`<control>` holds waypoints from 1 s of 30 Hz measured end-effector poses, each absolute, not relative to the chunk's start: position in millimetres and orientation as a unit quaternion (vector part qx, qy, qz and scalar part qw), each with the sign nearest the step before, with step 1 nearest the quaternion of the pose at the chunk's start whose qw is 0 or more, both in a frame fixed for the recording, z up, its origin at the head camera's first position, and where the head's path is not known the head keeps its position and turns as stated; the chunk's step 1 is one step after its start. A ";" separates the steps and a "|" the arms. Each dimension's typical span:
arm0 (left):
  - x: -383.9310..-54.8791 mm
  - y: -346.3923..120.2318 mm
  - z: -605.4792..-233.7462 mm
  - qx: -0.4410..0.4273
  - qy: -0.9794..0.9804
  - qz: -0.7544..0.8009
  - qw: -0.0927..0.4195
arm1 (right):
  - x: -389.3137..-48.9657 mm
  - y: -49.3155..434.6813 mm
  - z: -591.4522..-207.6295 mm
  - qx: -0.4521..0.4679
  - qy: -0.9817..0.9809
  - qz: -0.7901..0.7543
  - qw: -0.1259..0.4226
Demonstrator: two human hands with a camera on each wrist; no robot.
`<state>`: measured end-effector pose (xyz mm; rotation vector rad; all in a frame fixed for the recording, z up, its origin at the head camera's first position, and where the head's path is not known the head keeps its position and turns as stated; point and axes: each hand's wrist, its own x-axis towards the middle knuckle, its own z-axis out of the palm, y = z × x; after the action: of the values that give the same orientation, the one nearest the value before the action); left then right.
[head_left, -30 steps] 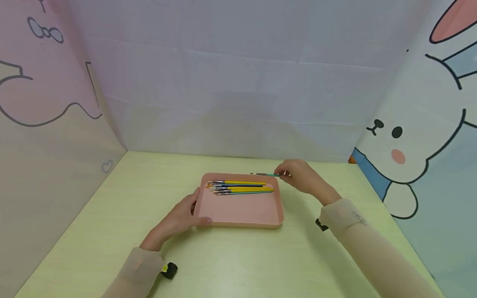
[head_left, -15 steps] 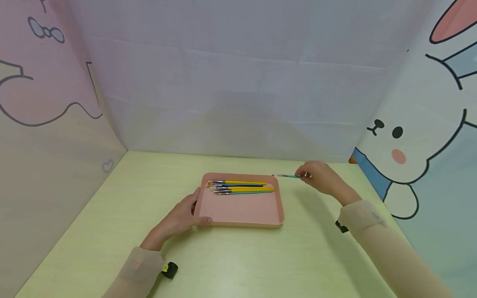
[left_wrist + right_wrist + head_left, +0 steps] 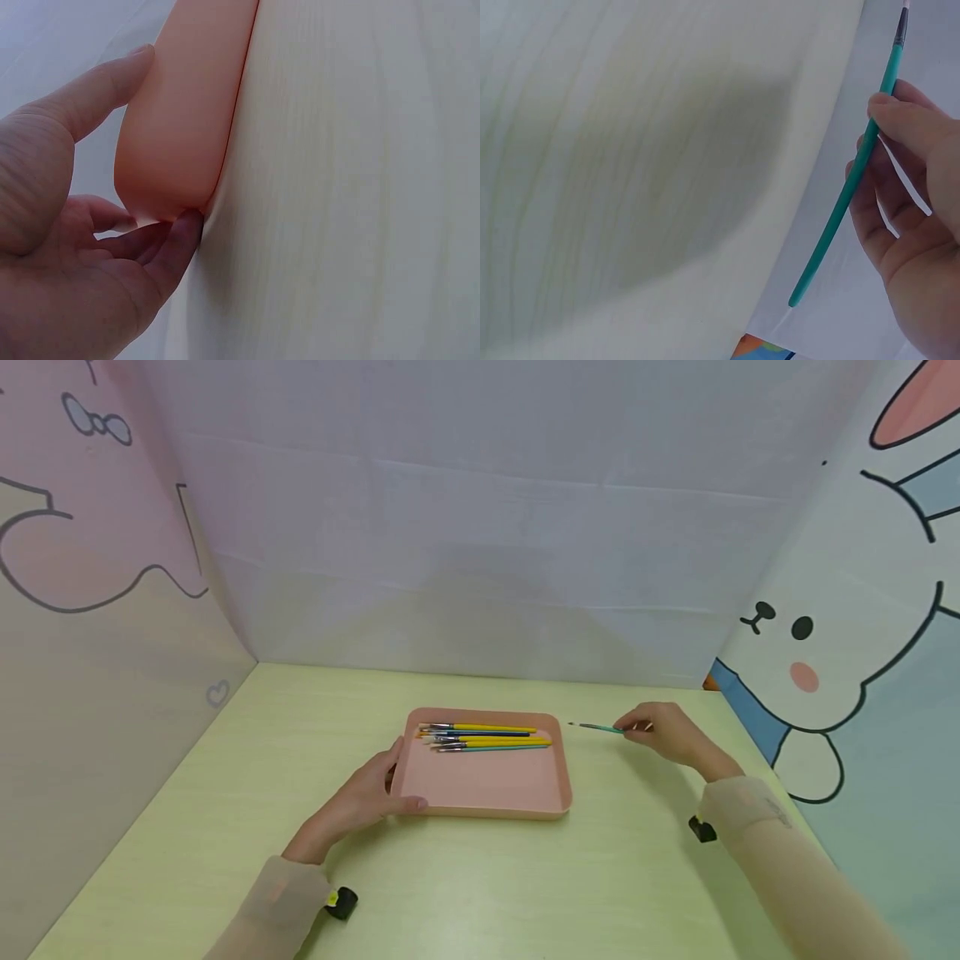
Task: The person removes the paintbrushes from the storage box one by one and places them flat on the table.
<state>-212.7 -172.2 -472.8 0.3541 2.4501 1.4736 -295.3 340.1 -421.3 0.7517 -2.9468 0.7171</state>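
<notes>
The right hand (image 3: 667, 732) has carried the green paintbrush (image 3: 600, 727) off to the right: a second ago its bristles lined up with the tray's (image 3: 480, 785) far edge, and now I see the whole brush past the tray's right side, slightly lower.

Head view: butt end of the teal brush (image 3: 600, 727) hidden by the right hand (image 3: 667, 733); bristles, at its 9 o'clock end, too small to make out. Brushes (image 3: 498, 742) in the tray (image 3: 487, 785) overlap; count uncertain. Left hand (image 3: 369, 789): some fingers hidden at the tray's 9 o'clock side. Marking (image 3: 777, 812) on the right cuff (image 3: 738, 802), 4 o'clock: illegible. Orange patch (image 3: 711, 682), 3 o'clock: too small to identify. Left sleeve (image 3: 273, 906) cut off, 7 o'clock.

Left wrist view: tray cut off, 12 o'clock.

Right wrist view: bristle tip cut off between 1 and 2 o'clock; right hand cut off, 3 o'clock.
</notes>
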 end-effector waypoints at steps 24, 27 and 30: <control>-213.9 -170.5 -475.9 0.134 0.845 0.503 0.122 | -302.2 354.0 -455.6 0.216 -0.939 0.265 -0.021; -213.5 -170.6 -475.5 0.133 0.846 0.502 0.123 | -301.5 354.9 -458.3 0.216 -0.940 0.265 -0.019; -213.4 -170.7 -475.1 0.134 0.844 0.503 0.124 | -301.8 356.1 -460.7 0.220 -0.940 0.259 -0.011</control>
<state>-213.4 -170.7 -475.1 0.3913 2.4620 1.4678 -301.8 356.1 -460.7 0.6948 -2.9750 0.8198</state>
